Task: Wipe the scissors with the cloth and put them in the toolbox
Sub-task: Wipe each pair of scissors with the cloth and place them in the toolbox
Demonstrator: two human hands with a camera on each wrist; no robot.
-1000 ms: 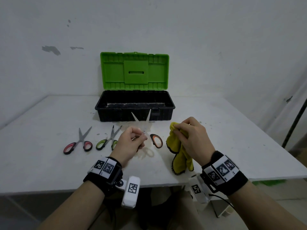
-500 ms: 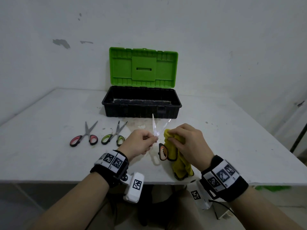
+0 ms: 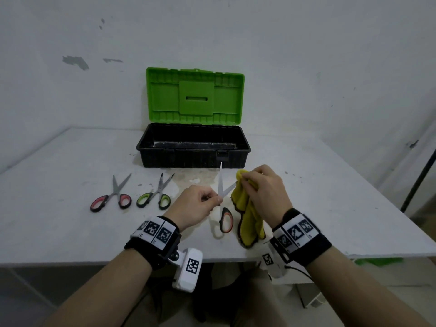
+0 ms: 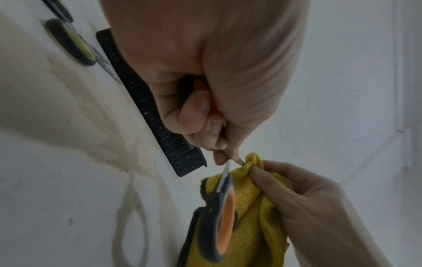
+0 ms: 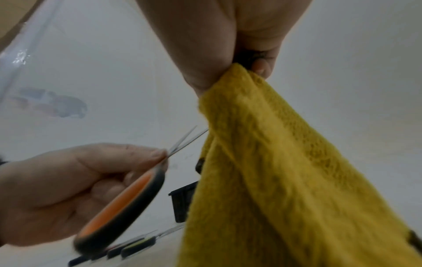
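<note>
My left hand [image 3: 207,200] pinches the orange-handled scissors [image 3: 226,220] near the pivot, blades spread and pointing up, one handle loop hanging below. In the left wrist view the same scissors [image 4: 224,213] hang in front of the cloth. My right hand [image 3: 257,187] grips the yellow cloth [image 3: 250,218] bunched round the right blade; the cloth [image 5: 274,171] drapes down from the fingers. The toolbox [image 3: 165,159] stands behind with its green lid [image 3: 195,95] raised. Red-handled scissors [image 3: 111,200] and green-handled scissors [image 3: 154,197] lie on the table to the left.
The white table [image 3: 330,208] meets a white wall at the back. Its front edge runs just under my wrists. A dark pole [image 3: 417,182] leans off the table's right side.
The orange scissors turned from lying flat and wide open to upright. The cloth in my right hand came in from the right and now wraps the right blade.
</note>
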